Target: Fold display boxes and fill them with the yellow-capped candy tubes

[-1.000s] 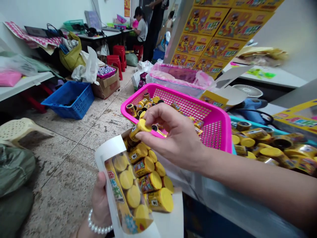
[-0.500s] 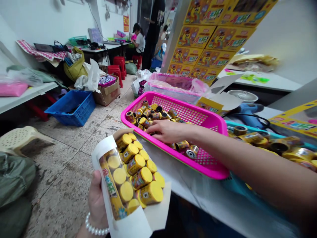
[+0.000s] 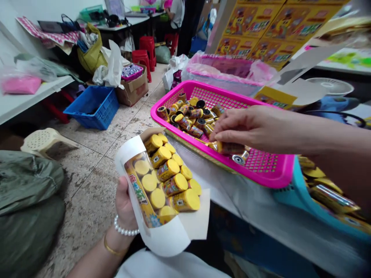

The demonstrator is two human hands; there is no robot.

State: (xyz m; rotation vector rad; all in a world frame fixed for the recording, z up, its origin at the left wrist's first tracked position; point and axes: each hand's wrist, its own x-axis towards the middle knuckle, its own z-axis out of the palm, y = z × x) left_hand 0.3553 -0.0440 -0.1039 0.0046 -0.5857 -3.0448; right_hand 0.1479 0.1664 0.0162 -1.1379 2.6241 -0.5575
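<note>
My left hand (image 3: pixel 126 204) is wrapped round the side of an open cardboard display box (image 3: pixel 150 235) with a clear window and raised white flaps. Rows of small canisters with yellow caps (image 3: pixel 176 183) fill the box, caps facing up and right. Over the near side of a pink mesh basket (image 3: pixel 278 168), my right hand (image 3: pixel 246 127) has its fingers bent and closed on a small gold-wrapped canister (image 3: pixel 231 148), partly covered by the hand. More loose canisters (image 3: pixel 185 119) lie jumbled in the basket, some with dark ends.
A turquoise basket (image 3: pixel 292 193) of similar canisters stands at the right, partly beneath the pink one. Stacked yellow printed boxes (image 3: pixel 261 34) rise behind. A pink-lined clear tub (image 3: pixel 226 77) sits beyond the basket. On the floor at left are a blue crate (image 3: pixel 95 108) and a beige stool (image 3: pixel 43 141).
My right hand has lifted from among the loose canisters and come back to the right with a canister. The view has tilted down; my left hand still holds the box.
</note>
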